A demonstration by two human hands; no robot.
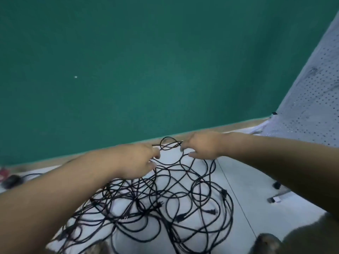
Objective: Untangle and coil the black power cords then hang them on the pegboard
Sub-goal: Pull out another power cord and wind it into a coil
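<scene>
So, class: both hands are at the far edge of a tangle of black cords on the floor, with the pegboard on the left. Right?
No. The head view shows the pegboard on the right, not the left. The rest holds: the left hand and right hand are at the far edge of the tangled cords on the floor.

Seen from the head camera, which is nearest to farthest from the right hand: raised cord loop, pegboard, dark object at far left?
1. Cord loop, at the right hand.
2. Pegboard, on the right.
3. Dark object, far left.
</scene>
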